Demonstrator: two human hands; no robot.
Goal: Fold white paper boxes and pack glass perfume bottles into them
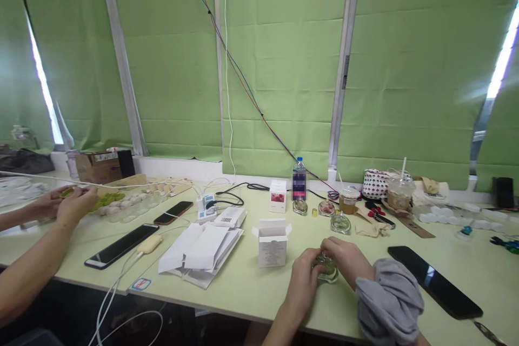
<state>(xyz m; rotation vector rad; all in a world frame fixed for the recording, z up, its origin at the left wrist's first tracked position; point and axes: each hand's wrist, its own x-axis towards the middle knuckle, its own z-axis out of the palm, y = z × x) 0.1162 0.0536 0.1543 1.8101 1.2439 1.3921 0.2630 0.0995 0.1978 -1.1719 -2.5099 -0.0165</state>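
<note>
My left hand (302, 281) and my right hand (346, 260) are closed around a small clear glass bottle (329, 273) with green inside, near the table's front edge. Its top is hidden by my fingers. A grey scrunchie or cuff (388, 300) circles my right wrist. To the left of my hands stands a small white box (272, 246) with its flaps up. Behind my hands sits a similar green glass bottle (340, 224), with a reddish one (326, 207), another glass bottle (300, 207) and a little yellow cap (314, 212) farther back.
A co-worker's hands (77, 203) handle something small at the left. Flattened white boxes (206, 248) lie left of the upright box. Phones (433, 281) lie on the table (227, 294). A water bottle (299, 181), a closed box (278, 196) and drink cups (399, 194) stand behind.
</note>
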